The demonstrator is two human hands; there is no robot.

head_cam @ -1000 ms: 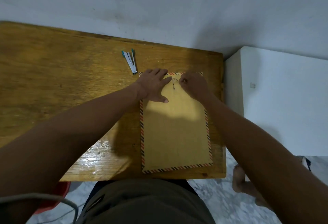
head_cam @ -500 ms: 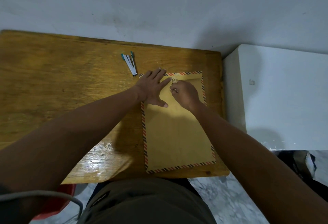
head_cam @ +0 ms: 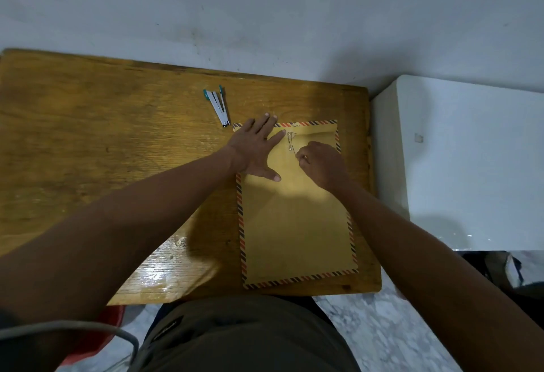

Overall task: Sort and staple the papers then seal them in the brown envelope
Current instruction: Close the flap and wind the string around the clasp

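Observation:
A brown envelope [head_cam: 297, 224] with a striped red and dark border lies flat on the right part of the wooden table [head_cam: 103, 142]. My left hand [head_cam: 256, 148] presses flat on its upper left corner, fingers straight. My right hand [head_cam: 321, 162] has curled fingers and pinches a thin closure string [head_cam: 291, 143] that runs up to the small clasp near the envelope's top. No papers are visible outside the envelope. A teal and white stapler [head_cam: 217, 106] lies on the table beyond my left hand.
A white cabinet [head_cam: 471, 165] stands right of the table, close to its edge. A grey wall runs behind. A red bucket [head_cam: 88, 342] and a grey cable [head_cam: 73, 327] sit low on the left by my lap.
My right hand has moved from the envelope's top edge down and toward me, drawing the string out from the clasp. My left hand stays pressed on the envelope.

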